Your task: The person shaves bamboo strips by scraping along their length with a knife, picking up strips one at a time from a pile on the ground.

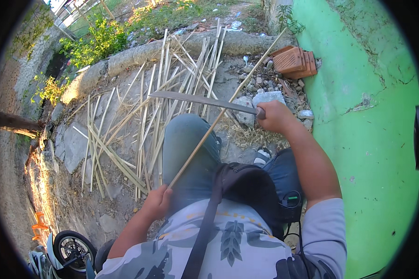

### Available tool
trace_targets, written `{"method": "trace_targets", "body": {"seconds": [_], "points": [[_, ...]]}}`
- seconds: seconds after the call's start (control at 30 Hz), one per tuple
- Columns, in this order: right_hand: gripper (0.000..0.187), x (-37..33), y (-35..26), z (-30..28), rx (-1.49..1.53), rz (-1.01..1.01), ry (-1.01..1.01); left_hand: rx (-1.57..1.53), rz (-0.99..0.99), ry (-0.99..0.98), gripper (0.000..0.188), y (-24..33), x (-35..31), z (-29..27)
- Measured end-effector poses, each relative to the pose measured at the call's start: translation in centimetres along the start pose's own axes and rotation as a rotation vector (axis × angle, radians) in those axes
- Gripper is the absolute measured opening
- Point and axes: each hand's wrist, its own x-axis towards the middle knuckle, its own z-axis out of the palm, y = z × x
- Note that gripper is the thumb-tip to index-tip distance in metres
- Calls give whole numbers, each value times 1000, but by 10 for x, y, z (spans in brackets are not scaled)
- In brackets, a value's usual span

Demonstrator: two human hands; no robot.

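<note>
One stretch of grey-brown ground [91, 209] spread out, with a green plastered wall [367, 153] rising along its right edge and a low concrete kerb [130, 58] bounding its far edge. Dozens of split bamboo strips [158, 118] lay loosely crossed over the ground's middle and left, several far ends reaching over the kerb. One long bamboo stick [197, 149], apart from that scatter, slanted over the person's denim-clad left leg [186, 135] and up toward the ground's far right corner. A motorcycle wheel [74, 253] stood near the lower left corner. A machete [202, 97], its long blade slightly curved, crossed the stick's middle; whether metal and stick touched could not be told. Stacked terracotta roof tiles [293, 63] sat near the far right corner, close to the wall, and a pale broken block [268, 96] lay just nearer. The right hand [275, 118] was wrapped round the machete's handle; the left hand [158, 201] was clamped on the stick's lower end.
</note>
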Motion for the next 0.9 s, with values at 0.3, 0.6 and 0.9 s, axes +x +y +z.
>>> {"method": "trace_targets", "body": {"seconds": [0.3, 0.6, 0.9], "points": [[14, -4, 22, -15, -69, 74, -29, -2, 13, 1, 40, 20, 12, 23], [16, -18, 19, -32, -58, 38, -47, 26, 27, -6, 40, 30, 5, 26], [16, -18, 49, -6, 59, 115, -57, -28, 34, -19, 40, 13, 18, 39]]}}
